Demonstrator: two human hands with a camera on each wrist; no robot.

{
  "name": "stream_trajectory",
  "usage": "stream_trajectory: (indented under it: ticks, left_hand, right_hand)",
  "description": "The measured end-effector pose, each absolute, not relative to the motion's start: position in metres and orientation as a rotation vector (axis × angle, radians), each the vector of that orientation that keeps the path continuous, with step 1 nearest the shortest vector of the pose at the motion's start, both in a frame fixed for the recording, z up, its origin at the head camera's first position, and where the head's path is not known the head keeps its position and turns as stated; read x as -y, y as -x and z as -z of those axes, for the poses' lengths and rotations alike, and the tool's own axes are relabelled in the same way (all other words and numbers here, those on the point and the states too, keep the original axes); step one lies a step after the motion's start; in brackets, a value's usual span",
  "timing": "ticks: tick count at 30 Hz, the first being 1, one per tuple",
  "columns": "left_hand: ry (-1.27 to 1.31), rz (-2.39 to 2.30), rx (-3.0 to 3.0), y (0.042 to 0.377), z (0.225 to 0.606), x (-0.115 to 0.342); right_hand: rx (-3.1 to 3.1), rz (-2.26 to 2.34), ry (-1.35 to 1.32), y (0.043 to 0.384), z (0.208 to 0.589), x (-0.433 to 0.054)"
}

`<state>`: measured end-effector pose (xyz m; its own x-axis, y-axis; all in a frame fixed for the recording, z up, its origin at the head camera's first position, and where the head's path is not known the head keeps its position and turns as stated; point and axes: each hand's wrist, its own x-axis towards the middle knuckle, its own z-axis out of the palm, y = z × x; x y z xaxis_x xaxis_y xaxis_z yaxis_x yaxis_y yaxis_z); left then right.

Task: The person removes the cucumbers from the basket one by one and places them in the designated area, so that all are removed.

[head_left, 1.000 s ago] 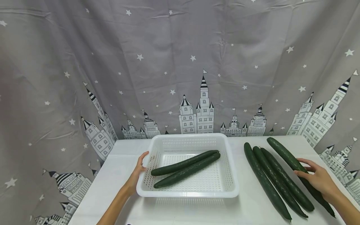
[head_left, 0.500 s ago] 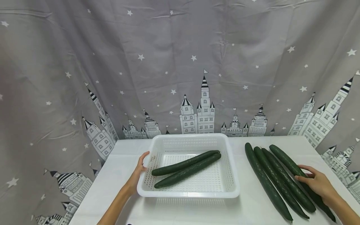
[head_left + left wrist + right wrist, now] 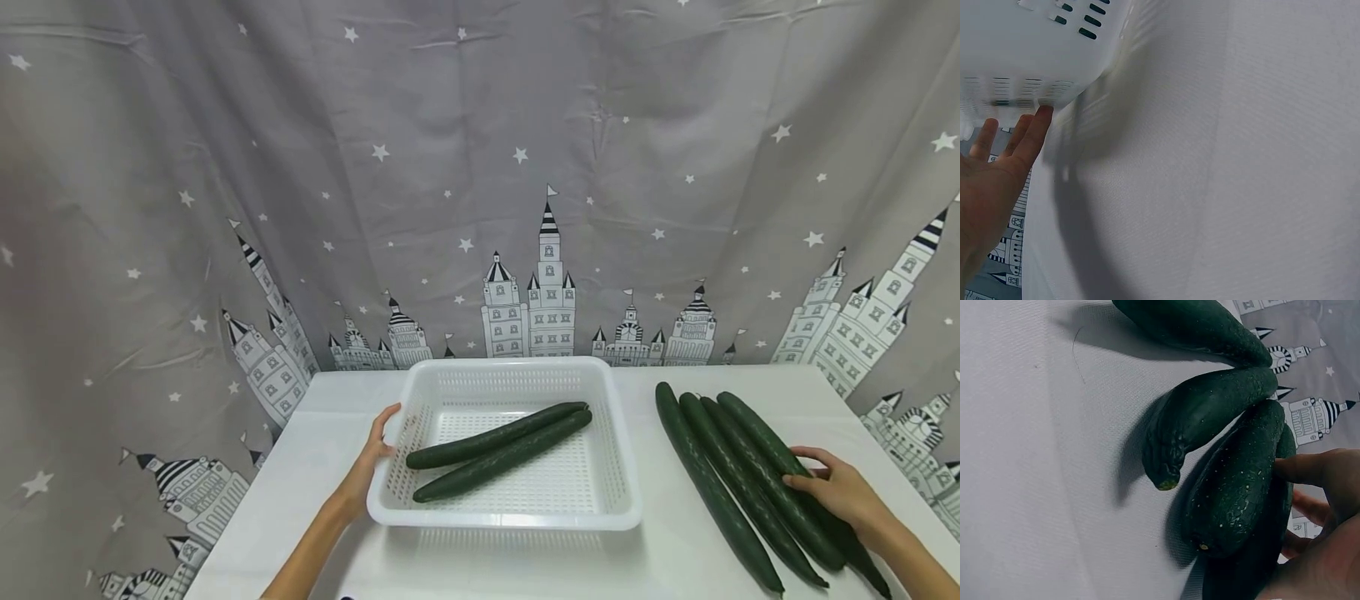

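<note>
My left hand (image 3: 371, 454) touches the left side of a white plastic basket (image 3: 510, 521); in the left wrist view its straight fingers (image 3: 1034, 134) lie against the outer wall. Two long dark green cucumbers (image 3: 502, 457) lie aslant inside the basket. To the right, my right hand (image 3: 847, 492) holds the outermost cucumber (image 3: 757, 422), thumb on one side and fingers on the other. That cucumber lies against the row of three others (image 3: 716, 492) on the table. In the right wrist view the held cucumber (image 3: 1244, 575) is partly hidden behind its neighbour (image 3: 1232, 494).
A white cloth (image 3: 637, 567) covers the table. Behind it hangs a grey curtain (image 3: 420, 100) printed with stars and castles. The basket stands near the table's back edge, with a stretch of cloth between it and the cucumber row.
My right hand has shifted its cucumber left, up against the others, closing the gap beside them. The left hand and basket have stayed put; the head view has turned very slightly.
</note>
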<state>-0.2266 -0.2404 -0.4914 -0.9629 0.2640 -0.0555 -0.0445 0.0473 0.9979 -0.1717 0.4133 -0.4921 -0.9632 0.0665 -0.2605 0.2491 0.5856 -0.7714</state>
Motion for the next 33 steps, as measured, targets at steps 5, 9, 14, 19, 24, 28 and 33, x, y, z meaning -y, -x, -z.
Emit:
stream_trajectory:
  ticks: [5,9,14,19,24,28,33]
  left_hand:
    - [-0.228,-2.01,-2.106,0.226,0.493,0.241]
    - [-0.229,-2.0,-2.119,0.225,0.493,0.242]
    - [-0.233,-1.999,-2.117,0.225,0.492,0.242]
    - [-0.222,-2.007,-2.118,0.225,0.491,0.242]
    - [-0.215,-2.013,-2.118,0.226,0.491,0.242]
    - [-0.228,-2.005,-2.118,0.227,0.491,0.241]
    - [-0.253,-1.993,-2.127,0.228,0.493,0.242]
  right_hand:
    - [-2.625,1.242,-0.249,0.174,0.49,-0.412]
    - [-2.719,1.176,-0.238,0.177,0.485,-0.409]
    - [-2.893,1.126,-0.164,0.182,0.468,-0.398]
    - [-3.046,1.088,0.004,0.189,0.446,-0.369]
    - [-3.067,1.095,0.193,0.202,0.424,-0.334]
    - [-3.065,1.124,0.337,0.216,0.408,-0.308]
    - [-2.979,1.217,0.516,0.232,0.391,-0.276]
